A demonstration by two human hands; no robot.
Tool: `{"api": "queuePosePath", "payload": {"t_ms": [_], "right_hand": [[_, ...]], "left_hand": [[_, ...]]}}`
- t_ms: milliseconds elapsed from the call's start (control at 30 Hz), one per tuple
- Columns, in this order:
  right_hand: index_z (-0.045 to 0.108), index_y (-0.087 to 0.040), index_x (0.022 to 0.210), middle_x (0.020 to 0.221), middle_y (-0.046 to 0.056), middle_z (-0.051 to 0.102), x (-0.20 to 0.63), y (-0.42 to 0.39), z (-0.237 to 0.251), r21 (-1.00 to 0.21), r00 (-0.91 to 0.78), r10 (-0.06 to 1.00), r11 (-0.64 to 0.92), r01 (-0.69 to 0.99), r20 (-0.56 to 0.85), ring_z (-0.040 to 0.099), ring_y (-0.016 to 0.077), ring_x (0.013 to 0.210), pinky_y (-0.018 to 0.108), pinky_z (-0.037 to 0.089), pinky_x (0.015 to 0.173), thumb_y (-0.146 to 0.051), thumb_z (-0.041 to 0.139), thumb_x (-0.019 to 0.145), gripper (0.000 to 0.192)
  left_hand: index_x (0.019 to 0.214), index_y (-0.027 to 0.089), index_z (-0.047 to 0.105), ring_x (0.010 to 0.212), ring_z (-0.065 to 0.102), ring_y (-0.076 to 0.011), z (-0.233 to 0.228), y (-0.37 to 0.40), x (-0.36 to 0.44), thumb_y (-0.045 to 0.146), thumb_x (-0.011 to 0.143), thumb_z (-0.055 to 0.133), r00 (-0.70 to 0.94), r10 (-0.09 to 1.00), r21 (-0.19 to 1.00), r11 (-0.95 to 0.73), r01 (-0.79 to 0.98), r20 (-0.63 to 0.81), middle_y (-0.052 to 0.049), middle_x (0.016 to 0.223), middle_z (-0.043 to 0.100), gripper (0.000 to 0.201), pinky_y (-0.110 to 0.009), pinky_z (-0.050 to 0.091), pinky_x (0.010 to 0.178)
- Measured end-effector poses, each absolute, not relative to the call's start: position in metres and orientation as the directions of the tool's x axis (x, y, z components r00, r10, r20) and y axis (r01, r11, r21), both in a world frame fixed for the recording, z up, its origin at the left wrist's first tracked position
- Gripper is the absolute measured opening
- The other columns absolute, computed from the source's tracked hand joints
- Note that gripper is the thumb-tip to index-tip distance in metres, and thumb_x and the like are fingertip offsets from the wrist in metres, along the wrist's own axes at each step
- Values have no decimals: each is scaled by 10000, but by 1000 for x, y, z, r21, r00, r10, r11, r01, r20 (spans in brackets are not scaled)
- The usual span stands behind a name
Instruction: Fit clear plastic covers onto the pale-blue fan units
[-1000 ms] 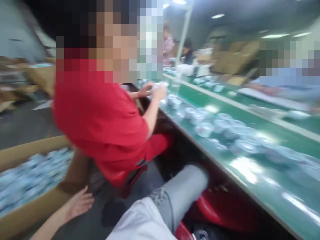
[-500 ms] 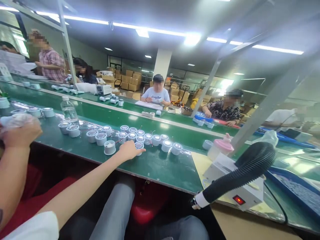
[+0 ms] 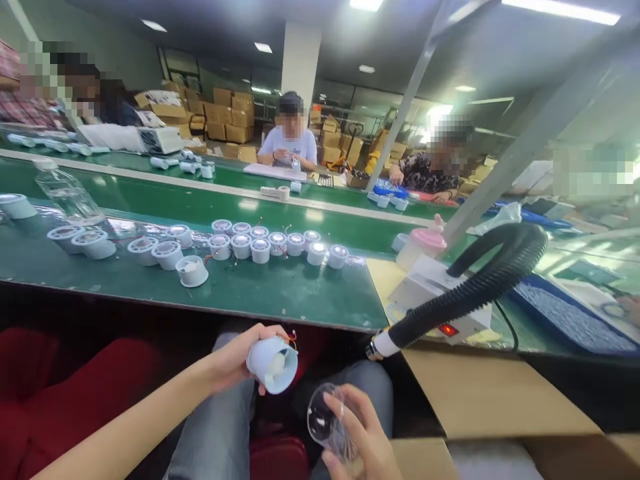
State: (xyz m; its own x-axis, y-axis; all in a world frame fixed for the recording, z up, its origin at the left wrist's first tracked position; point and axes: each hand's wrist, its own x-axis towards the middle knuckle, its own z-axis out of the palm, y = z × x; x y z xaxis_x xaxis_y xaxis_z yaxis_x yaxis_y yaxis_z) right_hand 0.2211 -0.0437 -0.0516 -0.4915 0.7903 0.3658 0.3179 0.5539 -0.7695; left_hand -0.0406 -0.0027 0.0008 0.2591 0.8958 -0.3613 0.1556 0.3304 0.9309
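Note:
My left hand [image 3: 231, 359] holds a white round lamp housing [image 3: 273, 363] with red wires over my lap, its open end tilted toward me. My right hand [image 3: 361, 445] grips a clear plastic lens cup [image 3: 326, 423] just below and to the right of it. The two parts are close but apart. On the green belt table [image 3: 280, 293] ahead stands a row of several more white housings [image 3: 260, 250].
A black corrugated hose [image 3: 470, 293] runs from a white box with a red switch [image 3: 435, 300] at right. A cardboard box [image 3: 490, 400] sits at lower right. A water bottle [image 3: 65, 190] stands at left. Other people work across the table. A blue tray [image 3: 570, 320] lies far right.
My left hand reached to the row on the table, picked up a white housing and drew it back to my lap. My right hand has come into view holding the clear cup.

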Motion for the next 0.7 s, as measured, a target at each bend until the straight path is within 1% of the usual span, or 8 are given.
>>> {"api": "queuePosePath", "payload": {"t_ms": [100,167,267,333,433,500,567,700], "right_hand": [[493,-307,1324,1273,138,448,214,-47,-37,-600,-522,745,656,457,416,565,343,1079,470,543,841,-180,616,728,622],[486,-319,1327,1294,127,443,210,-45,-24,-569,-525,787,606,556,324,537,327,1087,483,524,863,-138,599,710,652],[601,-311,1193,1316,92,466,210,-41,-14,-583,-563,818,515,628,116,506,298,1087,463,509,881,-81,603,669,572],[682,-287,1017,1315,69,486,213,-40,-15,-608,-599,800,486,628,21,495,280,1099,437,499,889,-33,607,648,454],[709,-249,811,1261,54,536,216,-40,-16,-685,-614,788,431,587,-31,506,264,1105,412,482,900,-30,674,647,276],[712,-235,773,1231,61,564,216,-39,-13,-768,-592,803,339,544,-66,529,264,1098,414,465,920,-119,756,656,171],[714,-220,764,1210,73,586,215,-39,-8,-852,-563,821,227,471,-93,560,251,1080,397,460,924,-212,738,724,48],[697,-196,692,1170,91,627,215,-38,-2,-918,-459,879,69,390,-129,582,240,1096,372,449,925,-221,576,858,207]], "left_hand": [[875,144,594,642,589,-168,-7,-25,-15,361,798,379,424,821,921,376,100,-382,-74,825,653,315,-248,476,538],[842,155,634,724,586,-180,-7,-29,-5,314,782,453,501,780,921,374,108,-375,-60,858,647,249,-262,488,637],[829,197,689,906,560,-197,1,-30,2,237,794,513,547,783,946,160,281,-295,-35,995,590,184,-281,449,834],[856,223,701,969,540,-195,5,-30,4,190,823,492,550,800,900,-32,436,-238,-25,1109,534,213,-294,405,908],[882,225,677,948,541,-183,5,-33,8,167,848,472,536,824,859,-132,495,-183,-25,1090,526,216,-288,409,879],[917,220,650,910,542,-182,-2,-35,11,187,853,493,489,861,887,-111,447,-139,-24,993,543,172,-278,425,824],[964,218,622,873,543,-182,-11,-37,13,240,846,545,406,906,923,-49,382,-121,-21,936,541,143,-274,437,773],[1031,234,616,848,542,-185,-25,-38,14,396,701,745,334,934,954,18,300,-123,-21,961,505,389,-259,459,696]]}}
